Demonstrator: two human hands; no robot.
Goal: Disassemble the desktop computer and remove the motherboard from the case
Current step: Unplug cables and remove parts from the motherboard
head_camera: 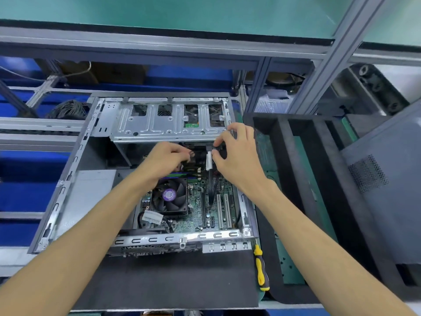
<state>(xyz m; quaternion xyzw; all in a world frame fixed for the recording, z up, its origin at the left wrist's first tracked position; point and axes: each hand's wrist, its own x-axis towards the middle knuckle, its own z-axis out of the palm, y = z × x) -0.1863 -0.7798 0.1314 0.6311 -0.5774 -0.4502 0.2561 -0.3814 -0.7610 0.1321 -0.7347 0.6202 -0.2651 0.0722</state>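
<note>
I am leaning over the open computer case (75,156), a box of thin stamped grey steel with slotted edges, lying on a dark foam mat (173,279). Inside it the green motherboard (196,215) is sitting flat in the near right part of the case, crowded with small parts, with the square black finned cooler fan (169,195) on its left half and long pale slots toward the right. My left hand (166,158) is reaching under the ribbed, shiny drive cage (164,126) at the far end, fingers curled around something dark there; it may be a connector, but the shadow is hiding it. My right hand (237,153) is pinching the black plug at the top of a thin black cable (210,179), which is wearing a white tag and running down toward the board. The space under the cage is tight, with my two hands close together but apart. To the right of the case, just beside its near corner, a yellow-and-black screwdriver (260,267) is lying on the mat's edge, and beyond it black foam dividers (303,179) are standing in rows over a green surface.
</note>
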